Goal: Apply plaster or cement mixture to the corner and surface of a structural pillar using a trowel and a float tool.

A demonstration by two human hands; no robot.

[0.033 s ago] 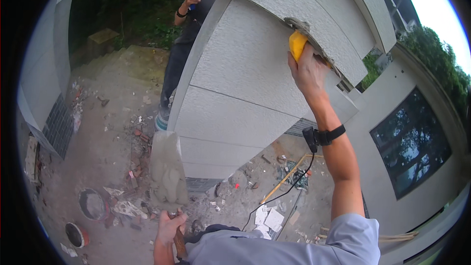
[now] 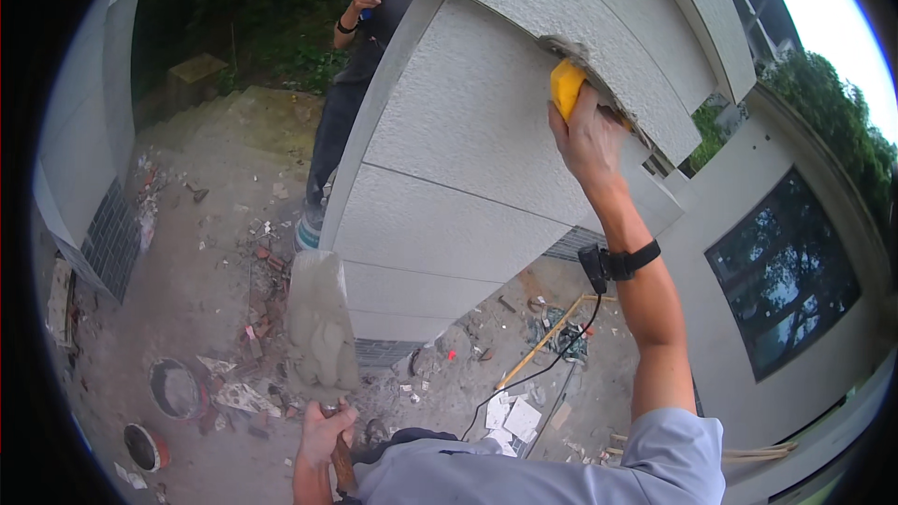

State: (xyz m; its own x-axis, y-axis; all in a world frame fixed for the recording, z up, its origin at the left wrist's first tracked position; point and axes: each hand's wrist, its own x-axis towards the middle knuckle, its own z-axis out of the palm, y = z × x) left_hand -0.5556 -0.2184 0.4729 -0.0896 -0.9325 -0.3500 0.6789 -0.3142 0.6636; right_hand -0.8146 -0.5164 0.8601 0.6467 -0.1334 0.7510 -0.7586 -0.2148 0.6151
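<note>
Two hands full: tool (image 2: 565,86) up at the ledge, board (image 2: 318,267) down low

Right hand (image 2: 596,136) raised, fingers closed round the yellow tool, thumb on the near side; far fingertips hidden, can't tell their exact grip. Tool sits just under the edge of the upper panel (image 2: 599,5), against the pale wall (image 2: 468,84), beside a grey smear (image 2: 568,45). Left hand (image 2: 325,435) low at the near end of the board, clenched on its grip; a brown handle (image 2: 344,469) shows just below. Board carries grey paste (image 2: 323,355), held out past the wall's end, above the rubble floor (image 2: 234,271).

Handling, judged: tool probably light, fairly stiff, maybe slippery where wet paste gets on it; best held by the yellow body, clear of the working edge. Board likely heavier and front-loaded, so grip firmly and keep level; paste looks soft and could slide if tilted.

Nearby: another person (image 2: 341,122) beyond the wall, two buckets (image 2: 202,400) (image 2: 163,456) on the floor, lower left.
</note>
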